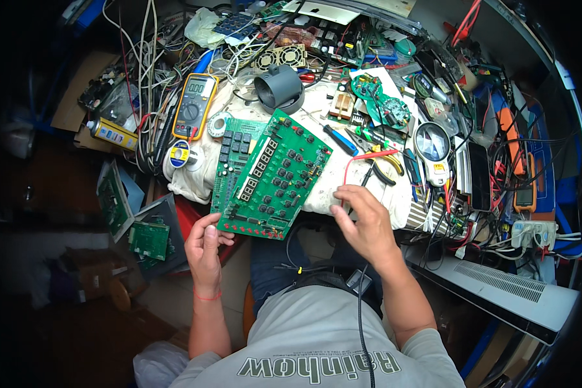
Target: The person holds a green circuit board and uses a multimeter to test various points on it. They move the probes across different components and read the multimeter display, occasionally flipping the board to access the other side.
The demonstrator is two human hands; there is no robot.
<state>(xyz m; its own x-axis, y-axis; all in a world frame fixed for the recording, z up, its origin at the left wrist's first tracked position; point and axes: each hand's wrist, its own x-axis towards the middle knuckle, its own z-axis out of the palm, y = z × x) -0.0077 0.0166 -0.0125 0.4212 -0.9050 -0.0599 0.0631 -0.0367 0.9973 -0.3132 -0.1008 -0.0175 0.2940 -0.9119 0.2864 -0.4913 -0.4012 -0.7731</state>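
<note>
My left hand (207, 249) pinches the lower left corner of a green circuit board (278, 174) with a row of digit displays, black push buttons and red parts along its bottom edge. Under its left side lies a second green board (233, 152) with several black relays, partly covered. My right hand (367, 223) hovers at the front edge of the bench, its fingers bent and thumb apart, with no grip on anything visible. Just beyond its fingers lie a red test probe (375, 154) and a black test probe (368, 173).
A yellow multimeter (194, 107), solder spools (180, 154) and a dark grey cylinder (278, 87) stand behind the boards. Right of them lie a blue screwdriver (340, 140), pliers (387, 169) and a magnifier (432, 143). Cables and electronic parts crowd the back and right.
</note>
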